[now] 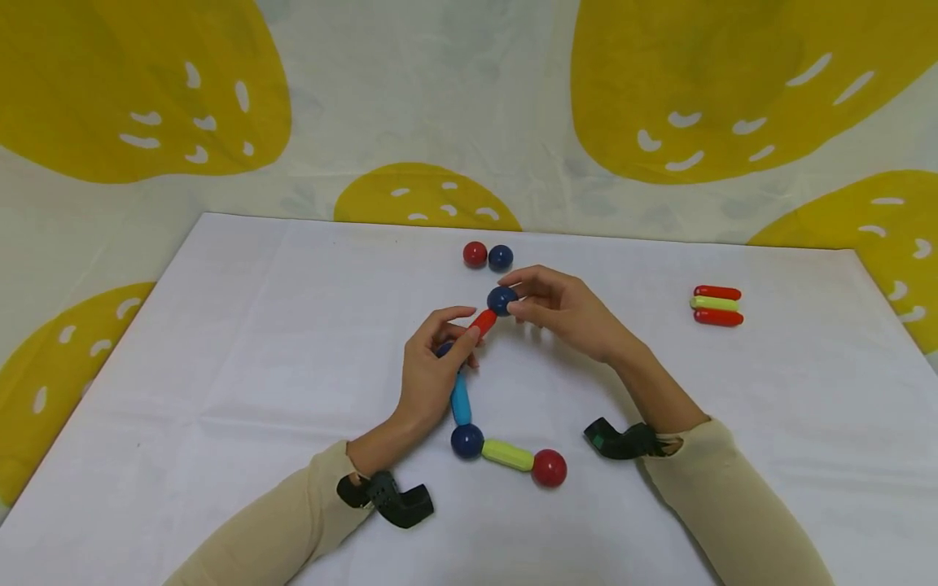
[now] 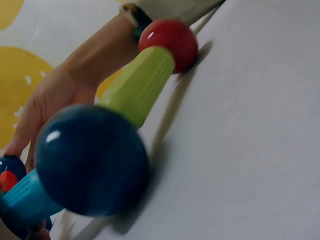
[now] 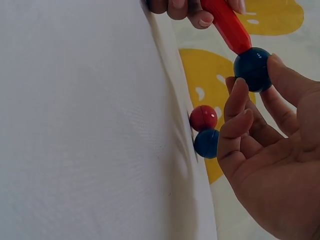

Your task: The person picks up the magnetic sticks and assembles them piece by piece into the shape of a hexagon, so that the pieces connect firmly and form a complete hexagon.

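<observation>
My left hand pinches a red rod between thumb and fingers. At the rod's far end is a dark blue ball, which the thumb and fingertips of my right hand hold; the right wrist view shows rod and ball touching. Another dark blue ball is partly hidden by the left hand. From there a light blue rod runs down to a third blue ball. A yellow-green rod joins that ball to a red ball.
Behind the hands, a loose red ball and a loose blue ball sit side by side. Two red rods and a yellow-green rod lie together at the right on the white tabletop. A patterned cloth hangs beyond its back edge.
</observation>
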